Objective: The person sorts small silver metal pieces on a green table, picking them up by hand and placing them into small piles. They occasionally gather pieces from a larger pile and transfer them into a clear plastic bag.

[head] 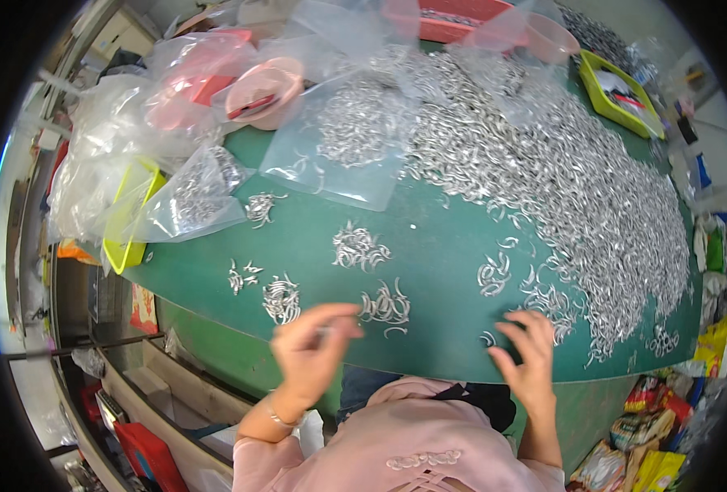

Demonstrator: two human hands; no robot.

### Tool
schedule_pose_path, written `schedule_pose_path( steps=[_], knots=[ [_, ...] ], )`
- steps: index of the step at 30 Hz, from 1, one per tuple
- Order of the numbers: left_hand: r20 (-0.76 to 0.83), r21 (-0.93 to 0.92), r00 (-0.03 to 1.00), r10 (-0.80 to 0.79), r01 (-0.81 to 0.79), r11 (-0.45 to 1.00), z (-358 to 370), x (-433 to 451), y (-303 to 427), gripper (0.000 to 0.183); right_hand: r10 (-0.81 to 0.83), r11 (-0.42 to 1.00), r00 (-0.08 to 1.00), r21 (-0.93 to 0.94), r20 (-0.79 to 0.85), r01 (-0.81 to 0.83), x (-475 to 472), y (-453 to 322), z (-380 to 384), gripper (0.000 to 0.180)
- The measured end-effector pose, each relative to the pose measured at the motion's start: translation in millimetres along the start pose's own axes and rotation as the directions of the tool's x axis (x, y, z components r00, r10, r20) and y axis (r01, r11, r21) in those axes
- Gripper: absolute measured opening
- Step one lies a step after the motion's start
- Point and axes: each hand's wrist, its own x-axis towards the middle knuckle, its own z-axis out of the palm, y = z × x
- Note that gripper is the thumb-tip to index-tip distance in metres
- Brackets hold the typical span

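Note:
My left hand (314,347) hovers over the table's near edge with its fingers curled. A small pale glint shows between them, but I cannot tell whether it is a piece. Just beyond it lie a small heap of curved silvery metal pieces (388,306) and, to the left, another small heap (281,299). My right hand (528,350) has its thumb and fingers apart, with one or two curved pieces (488,339) on the table beside the fingertips. Loose curved pieces (551,304) lie just past its fingers, at the edge of the large pile (609,246).
The green tabletop (437,258) also bears a clear plastic bag of pieces (357,123), a smaller filled bag (194,194), a pink basket (265,92) and yellow-green trays (132,215) at left and far right. An open drawer (172,381) stands below left.

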Motion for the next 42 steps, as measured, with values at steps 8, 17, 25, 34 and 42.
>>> schedule_pose_path(
  steps=[8,17,25,34,42],
  knots=[
    [0.495,0.185,0.865,0.078,-0.192,0.964,102.2,-10.8,-33.4,0.015,0.031,0.980,0.980,-0.186,-0.197,-0.069,-22.3,39.1,4.0,0.017],
    [0.422,0.415,0.890,0.173,-0.359,0.836,143.3,11.1,-37.0,0.012,0.125,0.968,0.992,-0.224,0.033,-0.114,-18.8,34.2,1.1,0.051],
    [0.495,0.401,0.862,0.104,-0.333,0.854,129.8,-5.0,-32.4,0.018,0.071,0.990,0.986,-0.108,-0.149,-0.088,-32.2,45.7,-1.9,0.033],
    [0.492,0.380,0.857,0.155,-0.371,0.847,125.1,-7.1,-38.8,0.018,0.019,0.990,0.999,-0.139,-0.046,-0.025,-2.1,18.2,20.3,0.032],
    [0.439,0.349,0.869,0.230,-0.401,0.847,124.1,-6.0,-40.1,0.016,0.106,0.980,0.992,-0.163,-0.075,-0.117,-10.0,21.5,14.7,0.030]
  ],
)
